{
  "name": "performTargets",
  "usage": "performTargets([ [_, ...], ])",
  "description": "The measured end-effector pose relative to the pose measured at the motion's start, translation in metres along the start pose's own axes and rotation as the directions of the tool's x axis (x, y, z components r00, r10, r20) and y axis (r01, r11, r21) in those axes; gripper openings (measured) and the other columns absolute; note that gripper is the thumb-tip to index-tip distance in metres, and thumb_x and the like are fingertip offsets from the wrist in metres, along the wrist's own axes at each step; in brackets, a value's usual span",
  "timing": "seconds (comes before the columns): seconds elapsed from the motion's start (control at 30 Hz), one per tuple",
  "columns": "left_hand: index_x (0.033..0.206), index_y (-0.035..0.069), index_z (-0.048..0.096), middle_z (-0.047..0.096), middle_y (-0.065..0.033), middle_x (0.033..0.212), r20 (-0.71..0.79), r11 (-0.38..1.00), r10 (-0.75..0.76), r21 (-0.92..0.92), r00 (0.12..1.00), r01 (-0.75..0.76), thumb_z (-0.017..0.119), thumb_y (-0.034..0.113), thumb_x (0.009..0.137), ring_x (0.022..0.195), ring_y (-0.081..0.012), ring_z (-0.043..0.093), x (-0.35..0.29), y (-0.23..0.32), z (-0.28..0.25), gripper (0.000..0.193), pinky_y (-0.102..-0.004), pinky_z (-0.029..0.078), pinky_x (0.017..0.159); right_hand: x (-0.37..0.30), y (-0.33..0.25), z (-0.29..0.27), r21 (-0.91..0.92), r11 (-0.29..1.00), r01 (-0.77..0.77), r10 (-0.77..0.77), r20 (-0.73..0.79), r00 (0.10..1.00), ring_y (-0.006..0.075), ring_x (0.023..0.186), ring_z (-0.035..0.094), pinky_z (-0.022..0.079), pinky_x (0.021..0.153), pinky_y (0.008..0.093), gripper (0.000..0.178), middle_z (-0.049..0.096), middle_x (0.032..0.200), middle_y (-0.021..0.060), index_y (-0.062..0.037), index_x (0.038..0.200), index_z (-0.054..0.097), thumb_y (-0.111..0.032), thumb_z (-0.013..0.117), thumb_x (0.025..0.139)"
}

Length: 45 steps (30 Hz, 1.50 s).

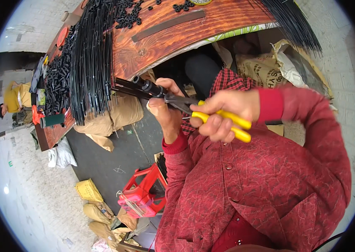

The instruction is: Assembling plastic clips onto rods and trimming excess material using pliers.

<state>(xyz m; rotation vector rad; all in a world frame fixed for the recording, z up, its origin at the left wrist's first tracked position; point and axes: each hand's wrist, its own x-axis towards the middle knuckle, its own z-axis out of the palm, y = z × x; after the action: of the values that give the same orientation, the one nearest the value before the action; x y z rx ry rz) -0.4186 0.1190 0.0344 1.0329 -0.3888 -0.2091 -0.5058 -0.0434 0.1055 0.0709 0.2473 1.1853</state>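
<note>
Head view: glossy wood-grain table (211,21) up top, loaded with a big sheaf of thin black rods (91,63) and a scatter of small black plastic pieces (58,82). Grey floor below has tan sacks (93,201) and a red plastic crate (142,195). Left hand (165,107) is wrapped around a black ribbed tube piece (146,87) just off the table edge. Right hand (223,114) squeezes yellow-handled pliers (202,112), steel nose biting at the tube end, red sleeves crowding the view

Even, bright daylight with soft shadows; glare whitens the floor at the left rim. Fisheye bends the table (177,31) edge; corners black.
</note>
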Motion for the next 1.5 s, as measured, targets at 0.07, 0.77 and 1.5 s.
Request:
performTargets([
  [0.07, 0.091, -0.003, 0.058, 0.053, -0.01, 0.084, 0.057, 0.997, -0.034, -0.065, 0.998, 0.038, 0.054, 0.067, 0.088, 0.062, -0.0124, 0.05, 0.001, 0.006, 0.007, 0.071, -0.0239, 0.041, 0.053, 0.015, 0.02, -0.016, 0.128, 0.989, 0.078, -0.107, 0.234, 0.966, 0.0061, 0.048, 0.04, 0.037, 0.05, 0.0258, 0.035, 0.043, 0.065, -0.006, -0.0135, 0.095, 0.046, -0.045, 0.034, 0.104],
  [0.77, 0.108, -0.005, 0.058, 0.066, -0.02, 0.094, 0.08, 0.999, -0.026, -0.039, 0.996, 0.029, 0.056, 0.059, 0.091, 0.057, -0.0105, 0.048, 0.007, 0.005, 0.007, 0.066, -0.0235, 0.036, 0.05, -0.043, -0.041, 0.035, -0.941, 0.243, -0.236, -0.457, -0.326, 0.828, 0.0191, 0.068, 0.069, 0.056, 0.061, 0.0272, 0.05, 0.069, 0.082, 0.0139, 0.0051, 0.101, 0.06, -0.044, 0.049, 0.1],
  [1.5, 0.116, -0.004, 0.054, 0.061, -0.0089, 0.082, -0.061, 0.979, 0.009, 0.205, 0.998, 0.004, 0.049, 0.065, 0.092, 0.057, -0.0091, 0.047, -0.001, -0.005, 0.025, 0.073, -0.0236, 0.035, 0.051, -0.048, -0.057, 0.071, -0.86, 0.088, -0.503, -0.459, -0.483, 0.745, 0.0179, 0.063, 0.064, 0.054, 0.057, 0.0304, 0.038, 0.066, 0.076, 0.0126, 0.0049, 0.096, 0.059, -0.031, 0.045, 0.099],
])
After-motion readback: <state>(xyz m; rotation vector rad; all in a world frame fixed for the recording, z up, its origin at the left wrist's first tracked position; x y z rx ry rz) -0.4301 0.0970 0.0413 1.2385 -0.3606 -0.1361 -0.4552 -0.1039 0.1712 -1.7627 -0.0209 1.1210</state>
